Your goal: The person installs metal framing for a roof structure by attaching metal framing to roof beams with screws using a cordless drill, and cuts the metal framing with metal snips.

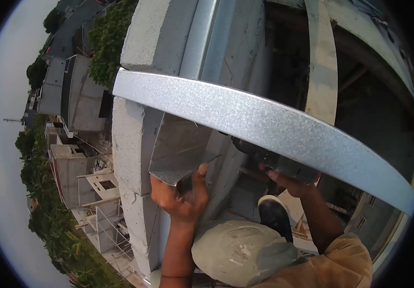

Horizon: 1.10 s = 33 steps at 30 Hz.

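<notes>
My left hand point(182, 196) is closed on the lower end of a shiny sheet-metal bracket point(180, 149), its thumb sticking up at the right. That bracket stands against the concrete block wall point(129, 144), and its top passes behind a long galvanized steel channel point(245, 113). The channel crosses the view from the wall top down to the right. Under it, my right hand point(291, 182) grips a dark power drill point(283, 163). Part of the drill is hidden by the channel, as is whatever its front end touches.
Another metal channel point(202, 43) lies along the wall top. A pale wooden plank point(322, 62) spans the dark opening at right. My knee point(240, 249) and a shoe point(274, 216) are below. Beyond the wall, the ground with buildings point(72, 168) and trees lies far down.
</notes>
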### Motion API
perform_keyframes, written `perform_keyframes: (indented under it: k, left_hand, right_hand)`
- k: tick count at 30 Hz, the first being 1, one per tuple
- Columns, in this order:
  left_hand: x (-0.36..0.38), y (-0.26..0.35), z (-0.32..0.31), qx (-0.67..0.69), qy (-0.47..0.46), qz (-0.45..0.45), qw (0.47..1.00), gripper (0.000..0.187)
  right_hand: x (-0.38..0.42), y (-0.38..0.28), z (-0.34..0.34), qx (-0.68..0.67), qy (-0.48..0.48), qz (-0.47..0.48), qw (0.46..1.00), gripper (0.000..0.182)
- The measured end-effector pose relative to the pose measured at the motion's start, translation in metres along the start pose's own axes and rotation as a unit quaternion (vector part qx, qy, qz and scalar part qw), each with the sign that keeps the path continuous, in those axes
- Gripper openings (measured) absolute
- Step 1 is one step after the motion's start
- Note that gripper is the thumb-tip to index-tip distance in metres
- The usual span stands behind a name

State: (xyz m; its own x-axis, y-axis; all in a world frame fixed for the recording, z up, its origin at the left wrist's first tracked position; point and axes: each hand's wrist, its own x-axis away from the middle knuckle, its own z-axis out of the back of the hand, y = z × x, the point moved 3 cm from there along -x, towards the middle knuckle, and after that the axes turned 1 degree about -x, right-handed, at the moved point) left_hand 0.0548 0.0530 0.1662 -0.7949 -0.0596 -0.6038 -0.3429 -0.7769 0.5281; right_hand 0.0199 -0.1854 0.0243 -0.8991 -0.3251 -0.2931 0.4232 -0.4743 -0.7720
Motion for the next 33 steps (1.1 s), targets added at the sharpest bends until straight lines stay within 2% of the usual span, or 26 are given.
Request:
perform_keyframes:
  k: [2, 4, 5, 6, 8, 15, 16, 18, 21, 22, 24, 26, 28, 33]
  left_hand:
    - [-0.004, 0.003, 0.001, -0.024, -0.003, -0.016, 1.0, 0.026]
    - [-0.006, 0.004, 0.0, 0.013, -0.018, 0.002, 1.0, 0.024]
    - [-0.009, 0.005, 0.0, 0.011, -0.01, -0.002, 1.0, 0.024]
    - [-0.01, 0.006, -0.001, 0.024, -0.011, 0.014, 1.0, 0.023]
    - [-0.009, 0.005, 0.0, 0.036, -0.003, 0.028, 0.999, 0.022]
    - [-0.012, 0.009, 0.0, 0.053, -0.014, 0.046, 0.997, 0.022]
    - [-0.01, 0.008, 0.0, 0.058, -0.008, 0.047, 0.997, 0.022]
    - [-0.009, 0.008, 0.001, 0.038, -0.016, 0.039, 0.998, 0.022]
    - [-0.009, 0.006, 0.0, 0.02, -0.022, 0.023, 0.999, 0.022]
    - [-0.008, 0.005, -0.001, 0.02, -0.02, 0.02, 0.999, 0.023]
    - [-0.006, 0.007, 0.002, 0.005, -0.031, 0.017, 0.999, 0.024]
    - [-0.006, 0.007, 0.001, -0.013, -0.042, 0.009, 0.999, 0.025]
    - [-0.005, 0.007, 0.002, 0.01, -0.048, 0.049, 0.998, 0.026]
    - [-0.002, 0.005, 0.005, 0.002, -0.05, 0.074, 0.996, 0.026]
  right_hand:
    - [-0.006, -0.001, 0.008, -0.149, 0.051, -0.02, 0.987, 0.03]
    - [-0.006, 0.006, 0.005, -0.406, 0.003, -0.131, 0.904, 0.037]
    - [-0.012, 0.002, 0.012, -0.331, 0.042, -0.102, 0.937, 0.031]
    - [-0.015, -0.001, 0.013, -0.332, 0.041, -0.093, 0.938, 0.031]
    - [-0.011, -0.003, 0.006, -0.427, 0.043, -0.136, 0.893, 0.032]
    - [-0.006, -0.008, 0.005, -0.423, 0.024, -0.163, 0.891, 0.033]
    - [0.004, 0.002, -0.001, -0.405, 0.011, -0.225, 0.886, 0.033]
    - [0.012, 0.008, -0.003, -0.385, -0.001, -0.29, 0.876, 0.033]
    - [0.002, 0.003, -0.001, -0.407, -0.01, -0.251, 0.878, 0.038]
    - [0.0, 0.003, 0.0, -0.384, -0.003, -0.201, 0.901, 0.034]
    - [-0.005, 0.003, -0.001, -0.359, 0.015, -0.144, 0.922, 0.036]
    - [-0.008, -0.001, -0.007, -0.423, 0.096, -0.066, 0.899, 0.034]
    - [-0.01, -0.006, -0.002, -0.462, 0.138, -0.03, 0.876, 0.033]
    - [-0.003, 0.002, -0.012, -0.448, 0.098, -0.098, 0.883, 0.031]
